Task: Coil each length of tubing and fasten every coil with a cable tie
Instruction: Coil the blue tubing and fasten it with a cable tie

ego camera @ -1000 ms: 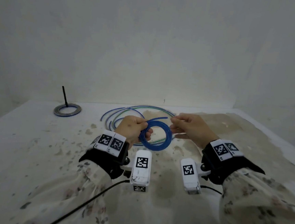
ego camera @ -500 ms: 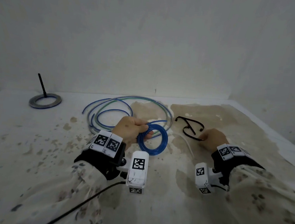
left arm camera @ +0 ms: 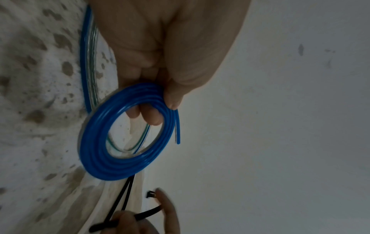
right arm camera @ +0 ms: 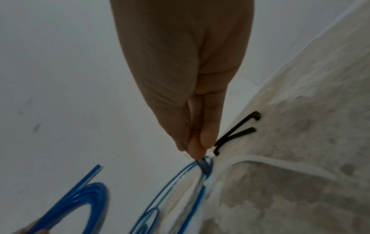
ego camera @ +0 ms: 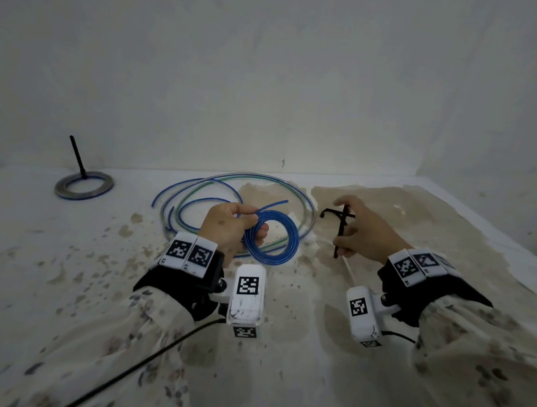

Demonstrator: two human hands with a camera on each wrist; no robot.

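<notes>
Near the table (ego camera: 59,282) centre, one blue coil (ego camera: 272,237) is gripped by the left hand (ego camera: 226,229), untied, while a cable tie (ego camera: 341,232) is pinched by the right hand (ego camera: 365,234); loose tubing (ego camera: 196,193) remains uncoiled.

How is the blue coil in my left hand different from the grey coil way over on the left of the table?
The blue coil is held up off the table in the left hand, with a loose end sticking out and no tie; the grey coil lies flat on the table, and a black strip stands up from it. Both are wound into round rings.
</notes>
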